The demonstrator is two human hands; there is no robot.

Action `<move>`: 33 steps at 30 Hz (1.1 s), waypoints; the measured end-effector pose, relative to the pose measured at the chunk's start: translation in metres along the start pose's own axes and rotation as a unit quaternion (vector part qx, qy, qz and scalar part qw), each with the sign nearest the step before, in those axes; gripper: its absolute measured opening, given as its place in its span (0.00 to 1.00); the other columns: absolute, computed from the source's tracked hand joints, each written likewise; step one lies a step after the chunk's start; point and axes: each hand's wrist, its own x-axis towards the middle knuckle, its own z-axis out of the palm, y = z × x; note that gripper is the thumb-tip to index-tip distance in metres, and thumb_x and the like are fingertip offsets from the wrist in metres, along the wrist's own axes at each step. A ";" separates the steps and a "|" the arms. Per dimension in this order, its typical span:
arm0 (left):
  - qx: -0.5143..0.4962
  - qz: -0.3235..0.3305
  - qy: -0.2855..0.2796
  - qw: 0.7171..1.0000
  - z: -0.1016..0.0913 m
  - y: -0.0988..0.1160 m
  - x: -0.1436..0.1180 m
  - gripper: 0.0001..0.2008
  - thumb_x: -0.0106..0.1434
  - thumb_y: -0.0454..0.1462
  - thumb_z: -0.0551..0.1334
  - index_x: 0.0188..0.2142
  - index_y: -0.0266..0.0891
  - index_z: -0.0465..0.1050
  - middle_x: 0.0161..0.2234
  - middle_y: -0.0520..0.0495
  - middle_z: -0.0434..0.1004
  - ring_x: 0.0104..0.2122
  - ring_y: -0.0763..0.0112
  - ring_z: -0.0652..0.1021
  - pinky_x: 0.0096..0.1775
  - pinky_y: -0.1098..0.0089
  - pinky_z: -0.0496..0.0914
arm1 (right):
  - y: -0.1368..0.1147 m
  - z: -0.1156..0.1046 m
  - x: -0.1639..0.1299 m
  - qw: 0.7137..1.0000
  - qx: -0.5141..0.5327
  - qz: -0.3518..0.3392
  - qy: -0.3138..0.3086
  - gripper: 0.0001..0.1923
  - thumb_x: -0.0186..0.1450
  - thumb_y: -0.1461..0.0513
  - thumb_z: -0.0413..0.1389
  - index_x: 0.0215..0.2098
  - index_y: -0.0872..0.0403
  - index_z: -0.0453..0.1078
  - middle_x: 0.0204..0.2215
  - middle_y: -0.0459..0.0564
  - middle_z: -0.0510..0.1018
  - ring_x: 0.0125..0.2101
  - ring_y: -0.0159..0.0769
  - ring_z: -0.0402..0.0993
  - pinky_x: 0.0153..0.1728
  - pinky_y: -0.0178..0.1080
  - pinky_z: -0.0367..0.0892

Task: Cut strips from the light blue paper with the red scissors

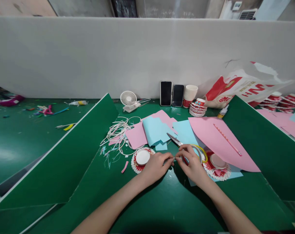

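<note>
My left hand (pixel 158 164) and my right hand (pixel 191 162) meet fingertip to fingertip over the green table, both pinched closed. Whatever lies between the fingers is too small to make out. Beside my left hand sits a fringed red-and-white paper cup piece (pixel 142 157) with its round base up. A similar fringed cup piece (pixel 218 161) lies right of my right hand, partly under pink paper. Scissors (pixel 174 139) rest just beyond my right hand, their handles partly hidden by it. A yellow ring (pixel 203 152), perhaps a tape roll, is close by.
Blue paper (pixel 153 128) and a pink sheet (pixel 222 139) with a pencil (pixel 227 139) lie ahead. White cord (pixel 119 130) is tangled at left. Behind stand a small fan (pixel 128 99), two phones (pixel 166 93), stacked cups (pixel 190 94) and a glue bottle (pixel 222 111). Green dividers (pixel 64 165) flank the space.
</note>
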 end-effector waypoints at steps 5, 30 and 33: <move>0.013 -0.004 0.011 1.000 0.002 -0.001 0.000 0.11 0.63 0.38 0.50 0.31 0.41 0.69 0.29 0.53 0.76 0.30 0.71 0.73 0.34 0.73 0.61 | 0.000 0.001 0.000 1.000 -0.004 0.001 0.000 0.05 0.60 0.69 0.50 0.31 0.54 0.65 0.37 0.51 0.61 0.42 0.36 0.62 0.41 0.39 0.62; -0.530 -0.107 -0.003 0.841 0.011 0.005 0.001 0.08 0.58 0.38 0.57 0.26 0.35 0.67 0.21 0.51 0.72 0.22 0.75 0.71 0.30 0.73 0.64 | -0.017 0.002 -0.006 0.995 0.041 0.020 0.086 0.06 0.63 0.65 0.49 0.32 0.53 0.67 0.39 0.51 0.60 0.43 0.38 0.61 0.41 0.43 0.61; -0.573 -0.129 -0.011 0.810 0.013 0.006 0.000 0.08 0.57 0.38 0.58 0.26 0.35 0.66 0.20 0.51 0.71 0.22 0.76 0.71 0.29 0.74 0.62 | -0.018 0.004 -0.007 0.992 0.039 0.012 0.119 0.06 0.63 0.65 0.49 0.32 0.52 0.67 0.40 0.51 0.60 0.43 0.38 0.61 0.41 0.43 0.61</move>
